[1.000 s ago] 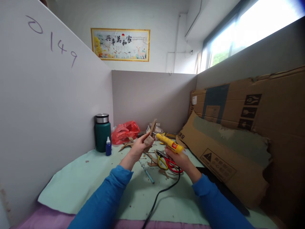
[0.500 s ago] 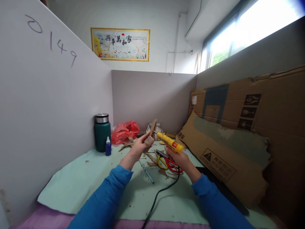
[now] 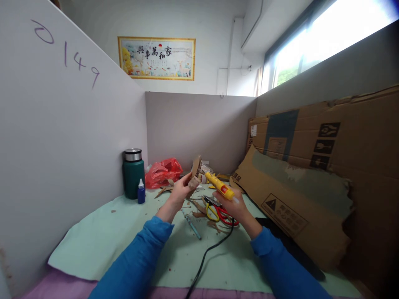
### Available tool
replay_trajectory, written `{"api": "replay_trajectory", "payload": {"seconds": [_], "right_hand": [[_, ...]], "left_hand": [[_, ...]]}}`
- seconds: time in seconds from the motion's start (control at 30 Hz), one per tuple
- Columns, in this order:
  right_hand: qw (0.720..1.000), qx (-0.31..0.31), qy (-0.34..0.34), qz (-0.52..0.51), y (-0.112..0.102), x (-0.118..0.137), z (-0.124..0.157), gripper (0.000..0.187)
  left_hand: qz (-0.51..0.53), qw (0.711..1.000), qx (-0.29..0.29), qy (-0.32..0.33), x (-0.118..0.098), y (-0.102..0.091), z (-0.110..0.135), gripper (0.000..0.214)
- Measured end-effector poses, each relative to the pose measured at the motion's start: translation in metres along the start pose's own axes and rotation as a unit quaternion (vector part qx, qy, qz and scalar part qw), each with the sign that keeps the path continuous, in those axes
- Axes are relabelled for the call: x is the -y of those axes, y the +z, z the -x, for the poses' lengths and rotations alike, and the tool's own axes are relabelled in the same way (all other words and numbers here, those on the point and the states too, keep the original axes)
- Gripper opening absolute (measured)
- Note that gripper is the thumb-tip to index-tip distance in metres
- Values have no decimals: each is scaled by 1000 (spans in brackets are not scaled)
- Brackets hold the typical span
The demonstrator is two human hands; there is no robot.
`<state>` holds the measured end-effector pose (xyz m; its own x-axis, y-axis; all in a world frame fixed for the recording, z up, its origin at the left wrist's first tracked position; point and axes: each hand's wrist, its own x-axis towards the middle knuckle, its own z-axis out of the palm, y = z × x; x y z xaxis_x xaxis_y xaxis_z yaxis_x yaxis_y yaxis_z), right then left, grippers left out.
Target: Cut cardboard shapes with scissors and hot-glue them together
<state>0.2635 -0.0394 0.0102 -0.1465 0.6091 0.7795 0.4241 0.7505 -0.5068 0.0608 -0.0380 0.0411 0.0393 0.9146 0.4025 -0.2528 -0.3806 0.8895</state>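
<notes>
My left hand (image 3: 180,193) is closed on a small built-up piece of cardboard (image 3: 196,167), held upright above the table. In my right hand (image 3: 233,203) is a yellow hot glue gun (image 3: 220,186), its fingers wrapped round the handle. The gun's front end points up and left at the cardboard piece, close to it; whether the nozzle touches it I cannot tell. A black cord (image 3: 208,250) runs from below the gun to the table's front edge. Scissors with red handles (image 3: 225,216) and a pair with yellow handles (image 3: 212,212) lie beneath my right hand.
Cardboard scraps (image 3: 199,214) and a teal pen (image 3: 193,228) lie on the pale green mat (image 3: 106,241). At the left stand a green thermos (image 3: 133,174) and a blue squeeze bottle (image 3: 141,193). A red plastic bag (image 3: 163,172) sits behind; large cardboard sheets (image 3: 299,195) lean at right.
The cardboard piece has turned in my left hand and moved slightly left. The glue gun has shifted slightly left too.
</notes>
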Motion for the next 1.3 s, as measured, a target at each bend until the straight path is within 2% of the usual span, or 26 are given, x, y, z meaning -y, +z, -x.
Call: {"api": "replay_trajectory", "payload": {"seconds": [0.1, 0.23, 0.33, 0.43, 0.57, 0.67, 0.77, 0.93, 1.17, 1.3], "right_hand": [[988, 63, 37, 139, 0, -1, -1, 38], [907, 178, 132, 357, 6, -5, 2, 38], [863, 237, 187, 405, 11, -8, 6, 41], [848, 271, 216, 400, 13, -9, 9, 41], [852, 292, 204, 385, 10, -10, 11, 38], [864, 300, 181, 361, 5, -12, 10, 37], [883, 286, 159, 337, 1, -12, 8, 38], [884, 261, 152, 358, -2, -7, 4, 32], [928, 175, 120, 307, 3, -2, 1, 32], [974, 92, 71, 193, 6, 1, 0, 28]], "left_hand": [[22, 1000, 4, 17, 1, -3, -2, 62], [57, 998, 31, 16, -1, -3, 0, 37], [90, 992, 87, 7, -3, 0, 4, 27], [116, 986, 123, -7, -6, 4, 9, 25], [132, 981, 137, -33, -8, 6, 12, 27], [126, 981, 140, -41, -6, 5, 11, 30], [120, 982, 137, -40, -3, 3, 8, 34], [89, 989, 102, -54, 1, 2, 6, 37], [-81, 993, 11, -85, 1, 4, 5, 55], [-145, 986, -6, -80, 1, 6, 8, 53]]}}
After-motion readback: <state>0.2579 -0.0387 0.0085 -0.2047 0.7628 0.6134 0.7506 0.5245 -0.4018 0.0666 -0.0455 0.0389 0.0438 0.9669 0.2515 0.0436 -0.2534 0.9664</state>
